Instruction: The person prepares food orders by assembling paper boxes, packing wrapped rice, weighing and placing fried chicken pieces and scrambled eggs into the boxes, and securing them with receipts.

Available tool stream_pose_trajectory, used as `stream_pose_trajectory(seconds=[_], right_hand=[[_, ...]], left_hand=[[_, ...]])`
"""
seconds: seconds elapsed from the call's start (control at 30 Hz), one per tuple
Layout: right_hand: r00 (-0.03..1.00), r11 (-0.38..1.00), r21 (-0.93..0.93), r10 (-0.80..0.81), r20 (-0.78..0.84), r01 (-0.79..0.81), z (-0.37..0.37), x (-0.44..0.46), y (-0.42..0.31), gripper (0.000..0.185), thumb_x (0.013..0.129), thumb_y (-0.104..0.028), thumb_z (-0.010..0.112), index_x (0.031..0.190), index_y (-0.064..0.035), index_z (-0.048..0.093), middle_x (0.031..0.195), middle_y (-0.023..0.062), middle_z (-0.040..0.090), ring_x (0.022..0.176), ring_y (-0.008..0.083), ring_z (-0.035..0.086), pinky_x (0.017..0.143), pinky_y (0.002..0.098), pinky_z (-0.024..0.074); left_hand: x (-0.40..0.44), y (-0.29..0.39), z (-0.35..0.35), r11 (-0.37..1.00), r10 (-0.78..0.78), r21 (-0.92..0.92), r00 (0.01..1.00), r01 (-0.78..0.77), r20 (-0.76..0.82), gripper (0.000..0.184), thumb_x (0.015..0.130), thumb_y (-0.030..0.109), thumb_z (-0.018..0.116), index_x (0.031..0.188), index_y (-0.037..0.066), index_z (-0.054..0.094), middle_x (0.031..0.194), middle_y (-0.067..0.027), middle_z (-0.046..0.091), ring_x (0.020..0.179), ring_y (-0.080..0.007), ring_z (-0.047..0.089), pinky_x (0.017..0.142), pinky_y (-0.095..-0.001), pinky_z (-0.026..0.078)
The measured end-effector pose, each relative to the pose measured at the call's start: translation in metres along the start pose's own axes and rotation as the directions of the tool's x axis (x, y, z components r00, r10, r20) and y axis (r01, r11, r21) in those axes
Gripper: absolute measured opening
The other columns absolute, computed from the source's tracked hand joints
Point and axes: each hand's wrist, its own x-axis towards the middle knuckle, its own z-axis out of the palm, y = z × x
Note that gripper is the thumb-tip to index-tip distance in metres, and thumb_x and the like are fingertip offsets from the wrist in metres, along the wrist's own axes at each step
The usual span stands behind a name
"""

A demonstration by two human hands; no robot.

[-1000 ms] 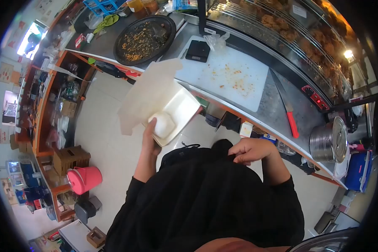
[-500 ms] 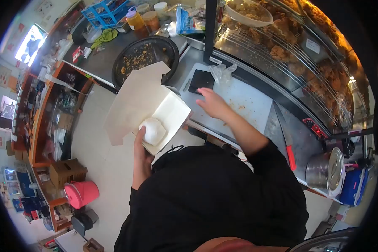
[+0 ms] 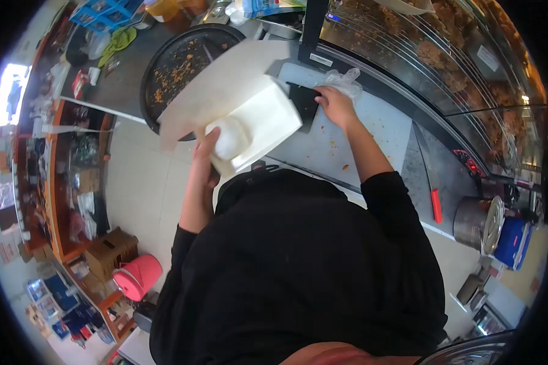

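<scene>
My left hand [image 3: 206, 152] is closed round the near corner of an open white paper box [image 3: 268, 118], its thumb resting on a round white bundle [image 3: 230, 139] inside. The box's lid stands raised toward the left. My right hand [image 3: 335, 103] reaches over the white cutting board [image 3: 377, 131], its fingers at the right edge of a small black scale [image 3: 303, 103]. Whether those fingers grip the scale is hard to make out. A crumpled clear plastic bag [image 3: 346, 84] lies just beyond that hand.
A round black tray [image 3: 155, 82] with crumbs is behind the box. To the right are a knife with a red handle [image 3: 436, 205] and a steel pot [image 3: 474, 220]. A glass display case [image 3: 408, 48] of fried food borders the counter. A pink bucket [image 3: 137, 277] stands lower left.
My right hand has gone from beside my body to the black scale. My left hand has kept hold of the box, now closer to the counter. The view has shifted.
</scene>
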Motion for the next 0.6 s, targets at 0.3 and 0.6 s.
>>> stream_pose_trajectory(seconds=[0.3, 0.6], right_hand=[[0.898, 0.923, -0.24, 0.191, -0.396, -0.302, -0.007, -0.039, 0.006, 0.029, 0.082, -0.007, 0.05, 0.109, -0.0106, 0.061, 0.113, 0.0085, 0.059, 0.109, 0.0276, 0.054, 0.092, 0.045, 0.0396], [0.885, 0.964, -0.179, 0.096, -0.456, -0.196, -0.026, -0.047, 0.046, 0.019, 0.085, -0.008, 0.051, 0.1, -0.012, 0.061, 0.105, 0.0063, 0.061, 0.1, 0.0309, 0.057, 0.087, 0.0397, 0.0446]], left_hand=[[0.118, -0.017, 0.081, 0.922, -0.264, 0.366, 0.901, 0.13, 0.344, 0.061, 0.083, 0.026, 0.067, 0.129, -0.005, 0.041, 0.115, -0.016, 0.058, 0.104, -0.0243, 0.059, 0.087, -0.0353, 0.049], [0.172, -0.03, 0.102, 0.398, -0.013, 0.846, 0.92, -0.354, 0.391, 0.071, 0.077, 0.035, 0.071, 0.125, -0.011, 0.047, 0.113, -0.0248, 0.06, 0.106, -0.0315, 0.059, 0.089, -0.0374, 0.046]])
